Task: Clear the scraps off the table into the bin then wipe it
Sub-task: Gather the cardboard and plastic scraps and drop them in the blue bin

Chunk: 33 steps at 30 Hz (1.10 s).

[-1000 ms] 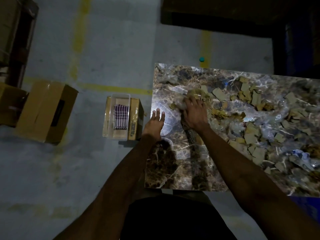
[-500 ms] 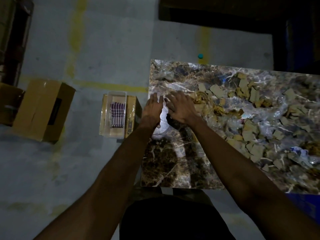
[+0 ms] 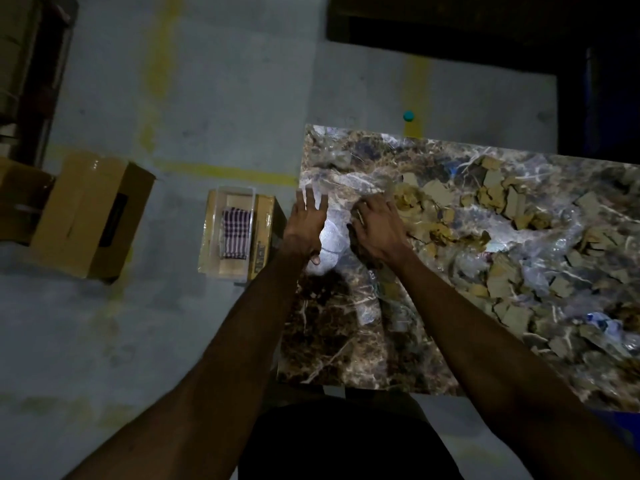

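Observation:
A marble-patterned table (image 3: 339, 348) carries several tan cardboard scraps (image 3: 498, 275) and clear plastic wrap over its middle and right. My left hand (image 3: 306, 226) is flat with fingers spread at the table's left edge, holding nothing. My right hand (image 3: 375, 230) lies palm down just right of it, cupped over a small heap of scraps and plastic; what sits under the palm is hidden. Below the left edge, on the floor, stands a clear bin (image 3: 235, 233) on a cardboard box, with a striped cloth (image 3: 236, 237) inside.
A larger cardboard box (image 3: 90, 216) lies on the grey floor to the left, with shelving beyond it. A small teal cap (image 3: 408, 116) rests on the floor past the table's far edge. Dark furniture stands at the top right.
My right hand has dragged scraps leftward across the table, toward the left edge. My left hand has slid forward along that edge, staying flat and spread.

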{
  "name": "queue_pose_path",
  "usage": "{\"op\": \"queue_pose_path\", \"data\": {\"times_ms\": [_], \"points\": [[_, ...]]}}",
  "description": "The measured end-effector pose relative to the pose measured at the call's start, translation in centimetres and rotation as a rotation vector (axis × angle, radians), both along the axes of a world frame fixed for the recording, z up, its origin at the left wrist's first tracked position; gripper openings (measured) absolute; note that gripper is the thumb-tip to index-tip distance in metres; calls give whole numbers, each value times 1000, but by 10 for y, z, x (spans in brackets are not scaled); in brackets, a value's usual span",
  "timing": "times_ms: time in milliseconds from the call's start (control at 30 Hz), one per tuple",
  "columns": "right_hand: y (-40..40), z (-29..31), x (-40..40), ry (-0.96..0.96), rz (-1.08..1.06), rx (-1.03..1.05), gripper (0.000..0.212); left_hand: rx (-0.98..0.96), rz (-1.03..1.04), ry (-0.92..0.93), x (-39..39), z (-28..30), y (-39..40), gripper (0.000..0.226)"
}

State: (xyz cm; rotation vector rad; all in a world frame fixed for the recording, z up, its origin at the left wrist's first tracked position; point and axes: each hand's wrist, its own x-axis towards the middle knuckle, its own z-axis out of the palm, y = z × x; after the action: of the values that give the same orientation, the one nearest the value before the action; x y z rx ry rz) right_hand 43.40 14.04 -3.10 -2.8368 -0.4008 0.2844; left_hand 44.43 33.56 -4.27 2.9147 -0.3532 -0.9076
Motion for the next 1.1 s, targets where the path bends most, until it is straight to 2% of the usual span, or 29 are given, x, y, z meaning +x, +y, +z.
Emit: {"op": "queue_pose_path", "data": {"times_ms": [100, 200, 300, 400, 533, 633, 733, 900, 1000, 1100], "points": [[22, -1, 37, -48, -71, 24, 35, 49, -30, 27, 4, -4, -4, 152], [42, 1, 77, -4, -122, 44, 56, 77, -37, 14, 5, -5, -8, 143], [51, -2, 109, 114, -39, 11, 70, 70, -46, 24, 8, -8, -6, 136], [43, -15, 125, 207, 67, -4, 64, 56, -45, 33, 10, -11, -3, 131], [21, -20, 109, 179, 94, 60, 49, 42, -37, 44, 9, -14, -5, 124], [1, 0, 83, 218, 81, -76, 46, 14, -23, 29, 9, -16, -4, 113], [-10, 14, 68, 211, 80, -174, 55, 35, -30, 42, 11, -16, -6, 121], [21, 11, 83, 237, 37, -15, 74, 58, -59, 17, 10, -18, -6, 129], [39, -3, 79, 350, 70, -59, 72, 68, -64, 1, 10, -18, -6, 130], [29, -12, 57, 330, 91, -122, 67, 76, -65, 7, 11, -18, -7, 133]]}}
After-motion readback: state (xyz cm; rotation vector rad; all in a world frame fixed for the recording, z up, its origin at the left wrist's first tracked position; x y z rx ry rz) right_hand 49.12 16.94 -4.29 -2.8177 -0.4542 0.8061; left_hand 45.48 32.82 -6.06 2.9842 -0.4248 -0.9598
